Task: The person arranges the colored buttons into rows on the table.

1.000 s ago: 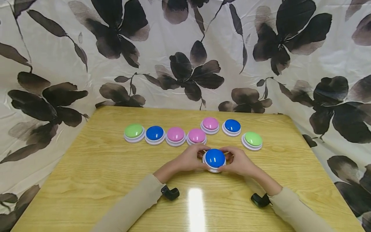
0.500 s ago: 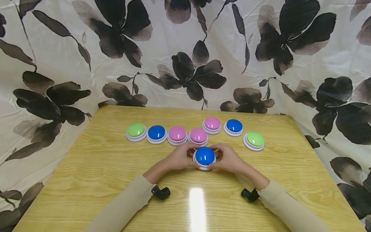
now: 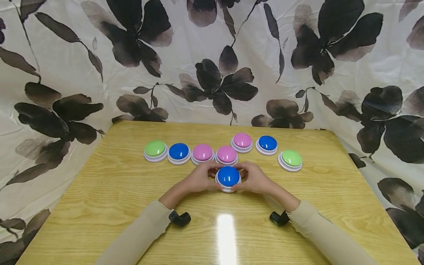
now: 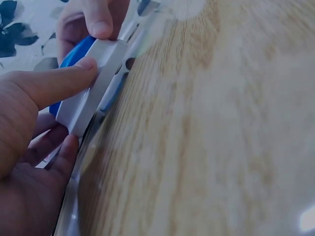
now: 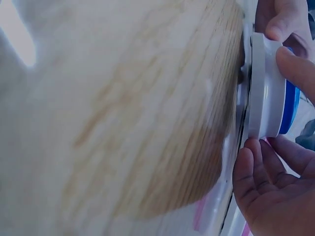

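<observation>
Left hand (image 3: 201, 179) and right hand (image 3: 256, 179): pinching opposite sides, neither nearer.
Blue button (image 3: 228, 176): straight ahead, between my palms; glossy dome on smooth white base (image 5: 266, 93), round, no long axis.
Pink button (image 3: 226, 154): just beyond mine.
Table (image 3: 126, 195): shiny wood grain.
Cloth (image 3: 132, 86): creased, floral.

Legible markings: none. I can read no text, label, brand name, number or sign on any surface in the three views.

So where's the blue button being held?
In the head view, the blue button is slightly right of centre, between left hand and right hand, in front of a pink button.
</observation>
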Available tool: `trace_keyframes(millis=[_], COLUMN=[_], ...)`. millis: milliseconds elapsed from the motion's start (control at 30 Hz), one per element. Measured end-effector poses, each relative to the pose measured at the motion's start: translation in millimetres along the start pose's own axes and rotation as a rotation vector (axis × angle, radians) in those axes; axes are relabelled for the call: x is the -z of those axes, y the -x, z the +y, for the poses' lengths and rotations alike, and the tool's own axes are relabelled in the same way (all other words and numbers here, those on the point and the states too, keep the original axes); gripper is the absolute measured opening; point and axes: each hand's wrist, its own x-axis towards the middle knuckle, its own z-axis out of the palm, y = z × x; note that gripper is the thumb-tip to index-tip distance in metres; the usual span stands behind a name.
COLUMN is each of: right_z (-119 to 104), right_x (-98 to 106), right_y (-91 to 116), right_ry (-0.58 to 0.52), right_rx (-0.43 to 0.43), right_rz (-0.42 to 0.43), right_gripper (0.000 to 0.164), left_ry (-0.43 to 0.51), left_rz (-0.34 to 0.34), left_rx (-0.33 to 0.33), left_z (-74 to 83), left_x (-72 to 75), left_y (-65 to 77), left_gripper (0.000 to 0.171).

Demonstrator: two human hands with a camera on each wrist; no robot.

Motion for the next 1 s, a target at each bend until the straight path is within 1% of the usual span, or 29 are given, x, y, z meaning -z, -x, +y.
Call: trace_keyframes(millis=[133,367,533,567,600,800,1000], right_z=[-0.7,-1.1,0.9,1.1,1.1,2.2,4.0], right_x=[-0.7,-1.7,-1.7,-1.6,-1.5,0.1,1.3], right_y=[-1.0,-2.9,-3.8,-3.8,-3.9,-4.6,-5.3], right_ry=[-0.001,-0.011,-0.012,-0.013,-0.014,-0.014,-0.025], right_rx=[-0.016,-0.013,-0.016,-0.019,-0.021,-0.036,-0.033], right_rz=[-0.018,-0.038,-0.048,-0.051,-0.053,-0.068,-0.080], right_gripper=[0.070,0.068,0.069,0.069,0.069,0.070,0.070], left_ry=[0.006,0.004,0.023,0.027,0.032,0.004,-0.006], left_rz=[-0.002,-0.007,-0.019,-0.022,-0.025,-0.009,0.001], left_rx=[0.011,0.022,0.016,0.014,0.013,0.020,0.023], left_z=[-0.6,-2.4,26.9,31.9,33.5,2.7,0.4], left_x=[-0.3,0.4,5.6,6.3,6.1,-1.7,-1.8], left_y=[0.3,1.2,7.1,8.1,8.1,0.2,-1.2], left_gripper=[0.068,0.068,0.066,0.065,0.065,0.070,0.071])
